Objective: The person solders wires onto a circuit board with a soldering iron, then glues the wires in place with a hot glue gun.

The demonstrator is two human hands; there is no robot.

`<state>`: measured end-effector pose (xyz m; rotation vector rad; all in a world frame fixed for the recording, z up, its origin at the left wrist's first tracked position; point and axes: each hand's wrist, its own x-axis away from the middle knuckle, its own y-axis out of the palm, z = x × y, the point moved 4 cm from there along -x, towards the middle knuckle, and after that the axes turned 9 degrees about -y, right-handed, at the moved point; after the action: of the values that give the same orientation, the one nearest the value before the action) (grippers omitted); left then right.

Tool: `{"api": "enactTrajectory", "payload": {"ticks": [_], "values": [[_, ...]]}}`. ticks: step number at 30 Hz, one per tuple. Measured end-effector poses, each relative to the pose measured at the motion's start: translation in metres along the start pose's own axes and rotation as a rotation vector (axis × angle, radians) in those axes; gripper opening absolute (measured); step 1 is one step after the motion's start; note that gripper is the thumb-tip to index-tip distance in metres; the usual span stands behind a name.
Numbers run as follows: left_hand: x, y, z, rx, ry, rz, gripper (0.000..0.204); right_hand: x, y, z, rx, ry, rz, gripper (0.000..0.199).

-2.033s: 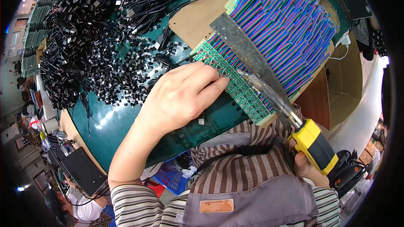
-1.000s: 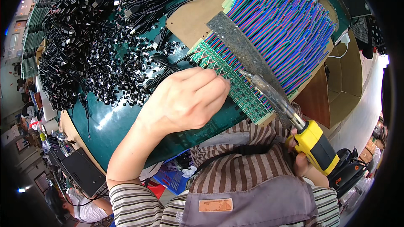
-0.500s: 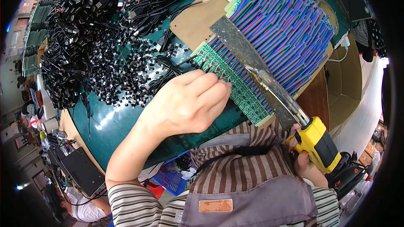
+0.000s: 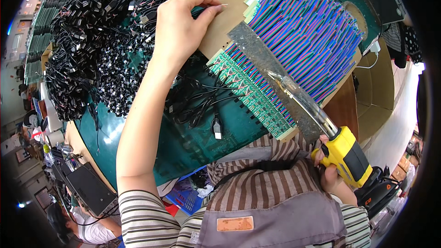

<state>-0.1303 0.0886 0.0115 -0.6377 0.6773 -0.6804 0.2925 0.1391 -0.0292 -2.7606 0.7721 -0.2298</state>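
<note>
My left hand (image 4: 183, 23) is at the upper middle, its thumb and forefinger pinched on the stripped end of a black cable (image 4: 224, 5); most of that cable is hidden. My right hand (image 4: 331, 177) grips a yellow and black soldering gun (image 4: 347, 156). The gun's tip rests over a long, stained metal bar (image 4: 268, 62). That bar lies across rows of blue, green, red and black wires (image 4: 308, 32). Along the near side of the bar runs a strip of green circuit boards (image 4: 252, 94). Several black USB cables (image 4: 202, 101) reach the boards at their upper left part.
Heaps of black USB cables (image 4: 73, 55) cover the left and back of the green table mat (image 4: 183, 154). A brown board (image 4: 236, 7) lies under the wires. An open cardboard box (image 4: 376, 82) stands at the right, a black box (image 4: 89, 188) at the lower left.
My left hand has moved from the circuit boards up and away to the cable heap and taken a cable end. The USB cables by the boards are now uncovered. The soldering gun stays nearly still.
</note>
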Motion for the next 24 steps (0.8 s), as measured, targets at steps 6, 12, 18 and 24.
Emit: {"api": "enactTrajectory", "payload": {"ticks": [6,12,18,24], "values": [[0.014,-0.044,0.037,-0.211,0.262,0.031,0.016,-0.021,0.003,-0.027,-0.049,-0.134,0.178,0.044],[0.072,-0.051,0.100,-0.153,0.378,-0.155,0.022,-0.018,0.001,-0.028,0.046,-0.119,0.110,0.040],[0.118,-0.011,0.084,-0.121,0.224,-0.262,0.026,-0.010,-0.002,-0.022,0.059,-0.132,0.056,0.040],[0.123,-0.007,0.080,-0.093,0.184,-0.177,0.030,-0.004,0.002,-0.012,0.064,-0.181,0.089,0.034]]}}
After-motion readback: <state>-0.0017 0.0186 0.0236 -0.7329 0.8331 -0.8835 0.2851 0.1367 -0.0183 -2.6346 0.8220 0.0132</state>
